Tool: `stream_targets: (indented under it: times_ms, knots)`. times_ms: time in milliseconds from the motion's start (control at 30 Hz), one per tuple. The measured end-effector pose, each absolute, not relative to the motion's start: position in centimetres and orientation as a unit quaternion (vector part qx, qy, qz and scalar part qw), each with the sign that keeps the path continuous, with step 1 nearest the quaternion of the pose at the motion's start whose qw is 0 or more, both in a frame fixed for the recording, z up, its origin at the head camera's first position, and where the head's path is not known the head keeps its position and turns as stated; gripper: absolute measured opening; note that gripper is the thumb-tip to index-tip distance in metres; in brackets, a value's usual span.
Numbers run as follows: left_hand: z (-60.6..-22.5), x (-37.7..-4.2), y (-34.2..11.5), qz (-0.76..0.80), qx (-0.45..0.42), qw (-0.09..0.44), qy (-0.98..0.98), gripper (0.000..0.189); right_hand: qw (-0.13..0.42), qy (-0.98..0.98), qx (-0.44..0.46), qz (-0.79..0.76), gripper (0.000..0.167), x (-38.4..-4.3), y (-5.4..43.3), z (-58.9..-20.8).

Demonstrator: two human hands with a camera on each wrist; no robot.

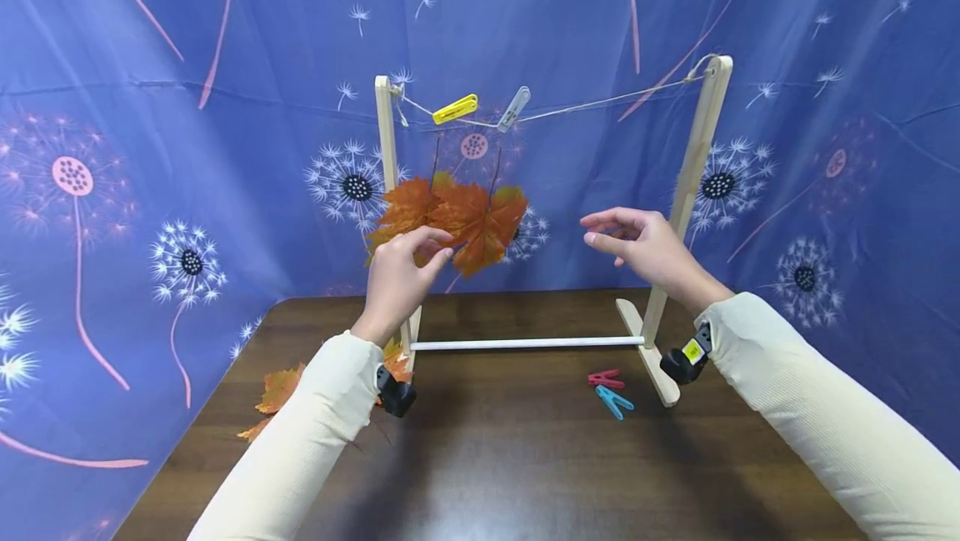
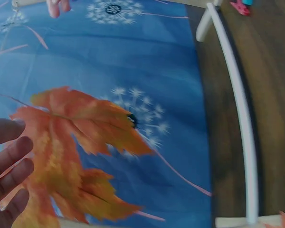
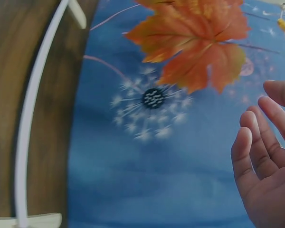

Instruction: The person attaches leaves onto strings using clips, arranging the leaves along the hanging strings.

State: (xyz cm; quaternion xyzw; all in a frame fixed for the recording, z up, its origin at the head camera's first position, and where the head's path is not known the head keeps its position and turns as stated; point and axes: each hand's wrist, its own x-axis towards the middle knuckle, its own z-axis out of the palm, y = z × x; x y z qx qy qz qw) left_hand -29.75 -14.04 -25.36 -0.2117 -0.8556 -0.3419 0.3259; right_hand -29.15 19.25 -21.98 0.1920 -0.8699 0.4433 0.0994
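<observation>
Two orange maple leaves hang by their stems from a string. A yellow clothespin (image 1: 455, 109) is clipped over the left stem and a pale grey clothespin (image 1: 513, 109) over the right one. My left hand (image 1: 405, 278) is just in front of the left leaf (image 1: 408, 212), fingers loosely bent and holding nothing; whether it touches the leaf I cannot tell. To the right of the right leaf (image 1: 480, 220), my right hand (image 1: 648, 249) hovers in the air with relaxed fingers. In the right wrist view that leaf (image 3: 199, 42) is apart from the fingers.
The string (image 1: 600, 104) spans two wooden posts (image 1: 701, 149), joined low down by a white rod (image 1: 525, 344). Red (image 1: 606, 378) and blue (image 1: 614, 402) clothespins lie on the brown table (image 1: 510, 458). More leaves (image 1: 279, 389) lie at the left, partly behind my left forearm.
</observation>
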Motion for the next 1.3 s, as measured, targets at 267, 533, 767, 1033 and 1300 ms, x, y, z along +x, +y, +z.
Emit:
stream_targets:
  times_ms: [267,533,767,1033,1300]
  knots:
    - [-28.4,-28.4,-17.0,-0.332,-0.225,0.251,-0.881,0.011,0.088,-0.867,0.172,0.46,0.037,-28.0,21.4,-26.0]
    - [-31.6,-27.0,-21.0,-0.344,-0.193,0.181,-0.901,0.01,0.073,-0.861,0.153,0.479,0.036,-26.7,22.5,-29.5]
    - [-34.9,-25.9,-23.9,-0.335,-0.185,0.131,-0.915,0.011,0.07,-0.854,0.158,0.492,0.035,-25.9,23.3,-32.7]
    - [-37.4,-25.2,-26.4,-0.351,-0.162,0.026,-0.922,0.017,0.05,-0.849,0.135,0.509,0.037,-25.1,24.2,-35.2]
    - [-39.9,-24.4,-28.1,-0.361,-0.169,-0.033,-0.917,0.019,0.009,-0.842,0.114,0.527,0.038,-24.6,24.4,-37.4]
